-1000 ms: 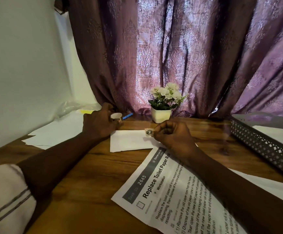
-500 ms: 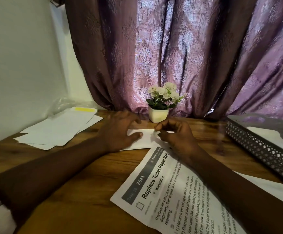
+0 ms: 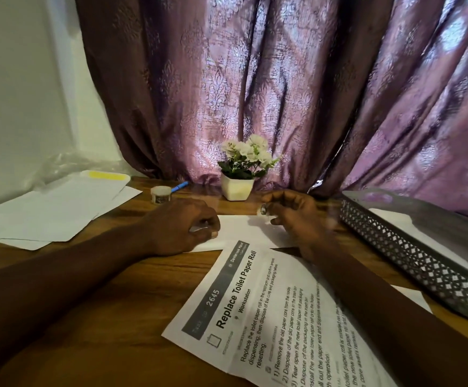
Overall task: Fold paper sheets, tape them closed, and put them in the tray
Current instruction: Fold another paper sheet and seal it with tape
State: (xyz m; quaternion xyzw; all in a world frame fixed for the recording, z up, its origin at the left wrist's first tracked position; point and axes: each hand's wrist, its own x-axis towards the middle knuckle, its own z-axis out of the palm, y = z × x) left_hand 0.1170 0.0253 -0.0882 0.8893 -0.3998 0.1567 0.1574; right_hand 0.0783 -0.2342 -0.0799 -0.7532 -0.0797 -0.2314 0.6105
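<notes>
- The folded white paper sheet (image 3: pixel 244 231) lies flat on the wooden table (image 3: pixel 154 291).
- The left hand (image 3: pixel 182 226) holds the sheet's left end with curled fingers.
- The right hand (image 3: pixel 299 219), just above its right end, pinches a small piece of tape (image 3: pixel 263 210).
- Behind the sheet stand a small white tape roll (image 3: pixel 160 194), a blue pen (image 3: pixel 179 187) and a white flower pot (image 3: pixel 237 189).
- To its right is the grey perforated metal tray (image 3: pixel 394 244); to its left, loose white sheets (image 3: pixel 54 212); overlapping its near edge, a printed instruction page (image 3: pixel 269 317).

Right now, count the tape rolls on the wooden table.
1. The small white-rimmed tape roll stands at the back of the wooden table, beside the blue pen and left of the white flower pot. Another could be hidden inside the grey lattice tray.
</notes>
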